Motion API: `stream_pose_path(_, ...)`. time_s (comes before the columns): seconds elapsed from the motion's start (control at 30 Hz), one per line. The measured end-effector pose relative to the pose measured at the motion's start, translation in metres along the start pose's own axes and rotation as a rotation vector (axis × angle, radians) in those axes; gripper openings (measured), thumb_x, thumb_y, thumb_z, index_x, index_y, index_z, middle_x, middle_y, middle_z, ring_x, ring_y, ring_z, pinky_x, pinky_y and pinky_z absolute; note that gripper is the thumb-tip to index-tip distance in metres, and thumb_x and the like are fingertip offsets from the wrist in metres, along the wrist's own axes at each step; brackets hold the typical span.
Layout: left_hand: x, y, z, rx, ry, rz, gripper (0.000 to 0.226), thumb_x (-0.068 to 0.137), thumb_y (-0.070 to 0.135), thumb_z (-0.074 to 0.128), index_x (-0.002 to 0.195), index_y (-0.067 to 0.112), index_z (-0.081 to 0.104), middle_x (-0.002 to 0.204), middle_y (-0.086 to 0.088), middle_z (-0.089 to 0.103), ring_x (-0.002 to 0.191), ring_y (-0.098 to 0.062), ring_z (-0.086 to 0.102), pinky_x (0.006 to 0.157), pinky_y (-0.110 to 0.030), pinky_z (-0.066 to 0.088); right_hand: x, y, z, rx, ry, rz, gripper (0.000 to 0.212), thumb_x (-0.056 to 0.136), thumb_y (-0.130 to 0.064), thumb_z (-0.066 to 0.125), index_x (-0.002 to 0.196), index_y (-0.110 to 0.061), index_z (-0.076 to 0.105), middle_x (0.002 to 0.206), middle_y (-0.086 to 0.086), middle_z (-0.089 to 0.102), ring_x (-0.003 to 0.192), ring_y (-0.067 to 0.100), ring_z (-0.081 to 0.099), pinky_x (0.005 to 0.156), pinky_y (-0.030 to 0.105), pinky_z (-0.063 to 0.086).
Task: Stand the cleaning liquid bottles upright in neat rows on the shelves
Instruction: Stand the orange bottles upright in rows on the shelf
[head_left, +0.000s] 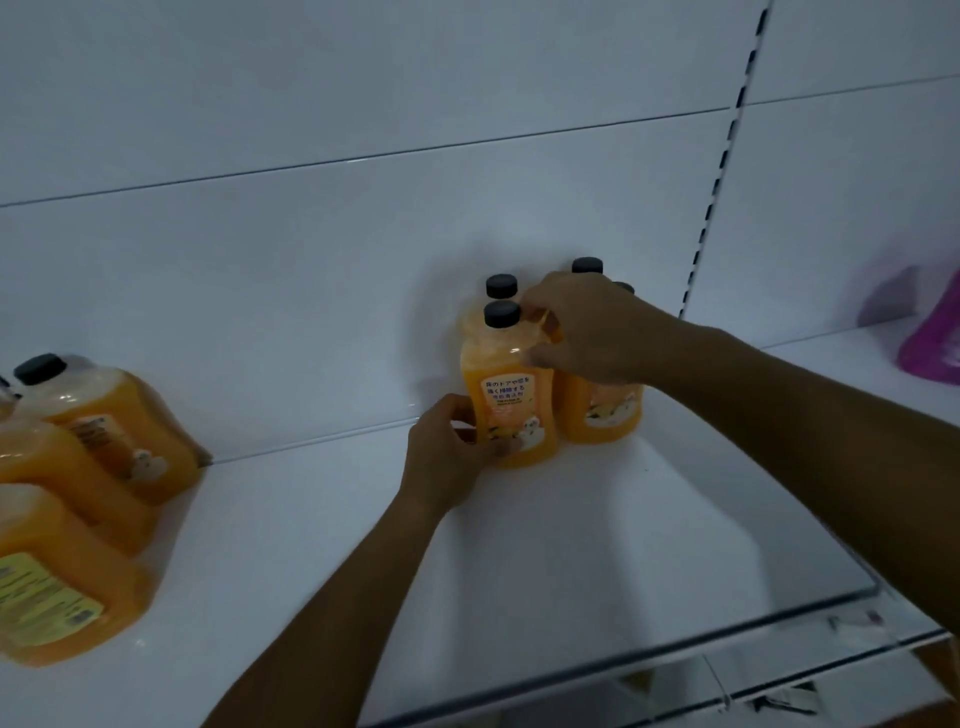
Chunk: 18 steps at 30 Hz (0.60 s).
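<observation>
Several orange cleaning liquid bottles with black caps stand upright in two short rows at the back right of the white shelf. The front-left bottle has a label with Japanese writing. My left hand grips its base from the left. My right hand holds its shoulder from the right, just below the cap. The right hand also hides part of the bottle beside it. At the left, three more orange bottles stand in a line running toward me; the nearest shows a yellow back label.
A white back panel rises behind the shelf, with a slotted upright post at the right. A purple pouch sits on the neighbouring shelf at far right. A clear plastic lip runs along the shelf's front edge.
</observation>
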<state>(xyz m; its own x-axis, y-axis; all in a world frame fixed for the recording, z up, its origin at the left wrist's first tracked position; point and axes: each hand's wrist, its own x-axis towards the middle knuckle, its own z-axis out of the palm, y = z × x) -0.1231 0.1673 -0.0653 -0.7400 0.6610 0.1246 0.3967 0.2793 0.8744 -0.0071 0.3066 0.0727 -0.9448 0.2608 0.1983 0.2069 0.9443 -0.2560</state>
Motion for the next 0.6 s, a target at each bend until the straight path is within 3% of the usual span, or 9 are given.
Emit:
stream_pose_path(0.23, 0.007, 0.007, 0.011, 0.031, 0.015, -0.061, 0.052, 0.064, 0.037, 0.087, 0.102, 0.025, 0.053, 0.094, 0.012, 0.059, 0.08, -0.005, 0.061, 0.062, -0.014, 0.045, 0.002, 0.011, 0.0, -0.081, 0.029, -0.06, 0.048, 0.083, -0.034, 0.071, 0.124, -0.016, 0.052, 0.104, -0.006, 0.044, 0.097, 0.014, 0.05, 0.08, 0.027, 0.038)
stream_pose_path(0.37, 0.007, 0.007, 0.015, 0.056, 0.016, -0.081, 0.055, 0.066, 0.035, 0.087, 0.107, 0.021, 0.054, 0.103, 0.005, 0.063, 0.089, -0.014, 0.064, 0.072, -0.023, 0.054, -0.003, 0.007, 0.001, -0.021, 0.074, -0.087, 0.071, 0.082, -0.043, 0.071, 0.139, -0.015, 0.039, 0.136, 0.0, 0.043, 0.118, 0.017, 0.047, 0.089, 0.026, 0.036)
stream_pose_path(0.43, 0.003, 0.008, 0.015, 0.07, 0.021, -0.08, 0.059, 0.068, 0.034, 0.086, 0.115, 0.018, 0.053, 0.11, 0.001, 0.063, 0.093, -0.017, 0.063, 0.078, -0.027, 0.055, -0.003, -0.002, 0.001, -0.023, 0.145, -0.142, 0.071, 0.086, -0.046, 0.066, 0.142, -0.015, 0.036, 0.144, 0.001, 0.038, 0.127, 0.018, 0.043, 0.094, 0.026, 0.035)
stream_pose_path(0.53, -0.008, 0.007, 0.006, 0.121, 0.071, -0.054, 0.068, 0.068, 0.036, 0.086, 0.123, 0.018, 0.051, 0.111, 0.003, 0.06, 0.097, -0.014, 0.06, 0.079, -0.022, 0.05, 0.003, -0.018, 0.004, -0.096, 0.224, -0.249, 0.066, 0.089, -0.049, 0.059, 0.142, -0.015, 0.038, 0.148, 0.003, 0.037, 0.133, 0.022, 0.038, 0.103, 0.037, 0.039)
stream_pose_path(0.6, -0.022, 0.004, -0.007, 0.151, 0.133, -0.038, 0.065, 0.068, 0.038, 0.086, 0.12, 0.02, 0.053, 0.108, 0.007, 0.06, 0.094, -0.01, 0.059, 0.071, -0.012, 0.045, 0.009, -0.032, 0.009, -0.137, 0.255, -0.313, 0.063, 0.09, -0.05, 0.057, 0.141, -0.015, 0.041, 0.148, 0.004, 0.038, 0.135, 0.023, 0.038, 0.105, 0.04, 0.038)
